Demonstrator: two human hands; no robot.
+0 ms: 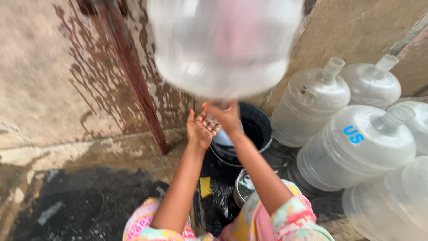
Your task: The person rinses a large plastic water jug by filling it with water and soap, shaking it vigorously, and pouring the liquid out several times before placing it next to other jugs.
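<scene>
Wall [53, 67] of rough concrete across the back, streaked dark with wet splashes, crossed by a slanting reddish pipe [133, 76] down to the floor. Floor [80, 201] below, wet and dark in patches. Upturned clear water jug [223, 44], large and blurred, held high in the upper middle, neck pointing down toward the hands. Stacked clear jugs [356, 143] lying on their sides at the right, five or so, crowded together and touching, necks tilted up and to the right, one with blue letters on its shoulder. Black bucket [254, 129] directly beneath the held jug, just beside the nearest lying jug, with a lighter vessel inside, too hidden to name. Small metal pot [243, 187] near the bucket, partly hidden behind the right forearm. Floral sleeves [285, 218] in pink, yellow and green at the bottom edge. Right hand [227, 117] raised at the neck of the upturned jug, fingers [218, 109] curled around the mouth, gripping it. Left hand [200, 130] just beside it, palm up and cupped, fingers loose and spread, touching the right hand, closed on nothing.
</scene>
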